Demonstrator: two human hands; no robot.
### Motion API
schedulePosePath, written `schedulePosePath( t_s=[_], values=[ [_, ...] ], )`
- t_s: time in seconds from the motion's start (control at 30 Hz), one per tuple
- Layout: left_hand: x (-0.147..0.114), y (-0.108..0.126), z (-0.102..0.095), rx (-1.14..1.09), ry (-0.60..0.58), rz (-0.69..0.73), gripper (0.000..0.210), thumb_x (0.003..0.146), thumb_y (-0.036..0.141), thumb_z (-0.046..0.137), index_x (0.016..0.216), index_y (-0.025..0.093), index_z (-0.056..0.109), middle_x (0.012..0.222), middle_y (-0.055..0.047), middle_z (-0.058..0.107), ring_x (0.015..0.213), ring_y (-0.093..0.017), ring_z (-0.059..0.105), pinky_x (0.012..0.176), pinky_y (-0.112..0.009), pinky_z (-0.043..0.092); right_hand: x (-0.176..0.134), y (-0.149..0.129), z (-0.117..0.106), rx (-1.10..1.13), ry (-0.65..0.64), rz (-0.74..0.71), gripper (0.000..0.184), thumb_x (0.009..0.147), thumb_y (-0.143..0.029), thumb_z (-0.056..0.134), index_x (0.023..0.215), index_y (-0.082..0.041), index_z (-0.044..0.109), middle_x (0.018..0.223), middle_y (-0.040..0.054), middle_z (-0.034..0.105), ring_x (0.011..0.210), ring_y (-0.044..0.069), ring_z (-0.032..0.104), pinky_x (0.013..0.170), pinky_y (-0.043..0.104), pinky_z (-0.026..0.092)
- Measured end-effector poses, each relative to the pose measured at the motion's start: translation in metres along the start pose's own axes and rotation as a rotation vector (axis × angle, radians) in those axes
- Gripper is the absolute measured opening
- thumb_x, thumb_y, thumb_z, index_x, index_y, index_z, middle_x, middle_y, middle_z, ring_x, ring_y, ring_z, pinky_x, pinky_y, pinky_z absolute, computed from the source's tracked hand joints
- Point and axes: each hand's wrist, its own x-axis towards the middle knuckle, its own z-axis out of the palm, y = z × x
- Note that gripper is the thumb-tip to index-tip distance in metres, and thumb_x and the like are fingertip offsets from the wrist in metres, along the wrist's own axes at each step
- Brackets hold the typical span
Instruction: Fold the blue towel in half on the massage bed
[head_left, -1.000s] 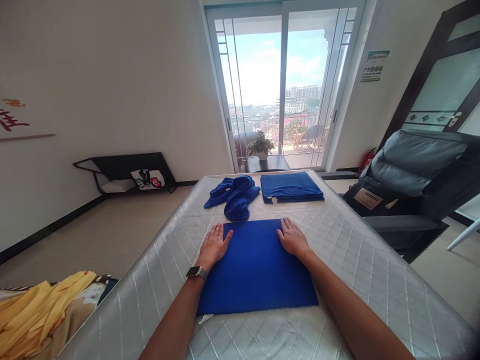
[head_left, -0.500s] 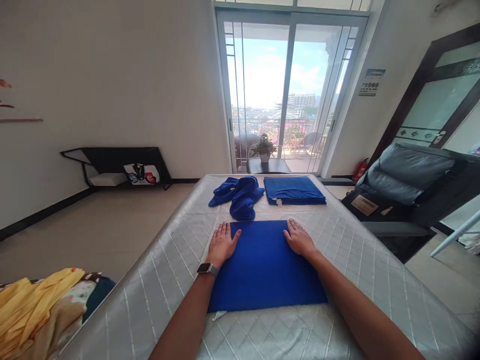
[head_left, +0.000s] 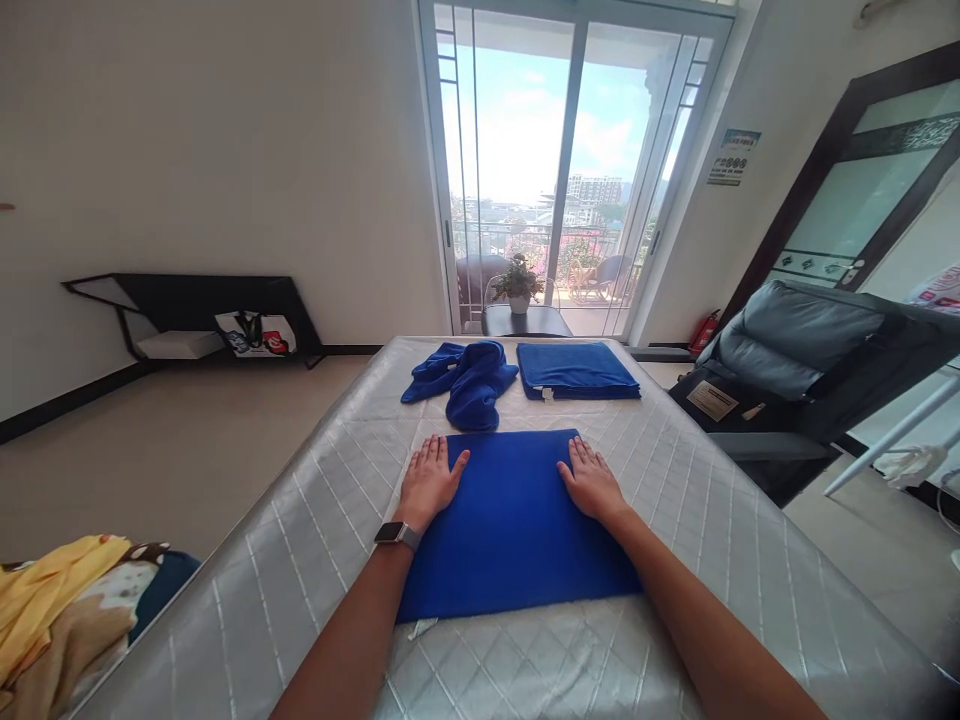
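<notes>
A blue towel (head_left: 517, 530) lies flat in front of me on a silver quilted cover (head_left: 315, 520), a white tag poking out at its near left corner. My left hand (head_left: 430, 480), with a watch on the wrist, rests palm down over the towel's far left edge. On the far right part of it lies my right hand (head_left: 592, 477), fingers stretched out. Neither hand grips anything. Just beyond the towel is a crumpled blue cloth (head_left: 476, 385), and to its right a neat stack of folded blue towels (head_left: 577, 370).
A black recliner (head_left: 780, 370) stands right of the covered surface. On the floor at lower left is a pile of yellow and brown cloths (head_left: 67, 610). Beyond the far edge, a potted plant (head_left: 517, 285) sits on a chair before the glass door.
The whole view has shifted slightly, so things appear a little further left and higher. Both hands remain flat on the towel, in nearly the same places.
</notes>
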Motion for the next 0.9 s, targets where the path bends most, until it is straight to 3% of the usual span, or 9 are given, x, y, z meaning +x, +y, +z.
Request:
schedulePosePath(
  t_s=[0.17, 0.4, 0.5, 0.63, 0.73, 0.8, 0.9],
  values=[
    [-0.001, 0.000, -0.002, 0.000, 0.011, -0.012, 0.084, 0.099, 0.063, 0.009, 0.151, 0.003, 0.037, 0.158, -0.022, 0.036, 0.148, -0.031, 0.032, 0.120, -0.048, 0.027, 0.000, 0.001, -0.001, 0.051, -0.010, -0.017, 0.071, 0.103, -0.049, 0.018, 0.159, -0.005, 0.016, 0.167, 0.0119, 0.011, 0.154, 0.021, 0.006, 0.124, 0.040, 0.006],
    [-0.015, 0.004, -0.015, 0.017, 0.116, 0.015, 0.082, 0.100, 0.061, 0.014, 0.150, 0.001, 0.038, 0.156, -0.022, 0.039, 0.148, -0.031, 0.033, 0.122, -0.048, 0.026, -0.005, 0.001, -0.008, 0.118, -0.073, -0.009, 0.073, 0.104, -0.050, 0.018, 0.160, -0.004, 0.012, 0.167, 0.0112, 0.005, 0.154, 0.022, 0.003, 0.124, 0.041, 0.004],
    [-0.025, 0.038, -0.021, -0.097, 0.059, 0.123, 0.074, 0.103, 0.055, 0.015, 0.153, 0.005, 0.033, 0.159, -0.018, 0.037, 0.149, -0.026, 0.030, 0.122, -0.046, 0.028, -0.007, 0.002, -0.006, 0.169, -0.057, -0.014, 0.072, 0.104, -0.050, 0.018, 0.160, -0.005, 0.011, 0.167, 0.0107, 0.004, 0.154, 0.022, 0.000, 0.124, 0.042, 0.003],
    [-0.033, 0.117, -0.021, -0.170, -0.015, 0.418, 0.067, 0.104, 0.054, 0.018, 0.155, 0.012, 0.032, 0.161, -0.014, 0.035, 0.151, -0.023, 0.026, 0.123, -0.045, 0.027, -0.009, 0.002, -0.003, 0.190, -0.025, -0.020, 0.071, 0.103, -0.048, 0.021, 0.159, -0.004, 0.015, 0.167, 0.0130, 0.007, 0.154, 0.023, 0.003, 0.124, 0.042, 0.003],
    [-0.028, 0.172, -0.018, -0.195, -0.042, 0.532, 0.068, 0.104, 0.054, 0.016, 0.154, 0.011, 0.034, 0.161, -0.014, 0.034, 0.151, -0.022, 0.025, 0.124, -0.044, 0.025, -0.011, 0.003, -0.005, 0.145, -0.013, -0.050, 0.067, 0.102, -0.040, 0.025, 0.160, -0.006, 0.016, 0.166, 0.0124, 0.009, 0.154, 0.024, 0.004, 0.124, 0.043, 0.006],
    [-0.020, 0.194, -0.014, -0.218, -0.059, 0.539, 0.068, 0.105, 0.052, 0.013, 0.153, 0.010, 0.035, 0.160, -0.014, 0.035, 0.151, -0.022, 0.026, 0.124, -0.044, 0.025, -0.013, 0.005, -0.007, 0.106, -0.024, -0.081, 0.067, 0.100, -0.034, 0.031, 0.160, -0.008, 0.017, 0.167, 0.0110, 0.008, 0.154, 0.025, 0.004, 0.124, 0.043, 0.007],
    [-0.013, 0.201, -0.010, -0.239, -0.085, 0.529, 0.069, 0.104, 0.051, 0.009, 0.153, 0.010, 0.034, 0.160, -0.014, 0.035, 0.151, -0.022, 0.026, 0.124, -0.043, 0.025, -0.015, 0.005, -0.008, 0.078, -0.030, -0.106, 0.069, 0.097, -0.030, 0.037, 0.160, -0.007, 0.018, 0.167, 0.0120, 0.008, 0.154, 0.026, 0.004, 0.124, 0.043, 0.007]
  ],
)
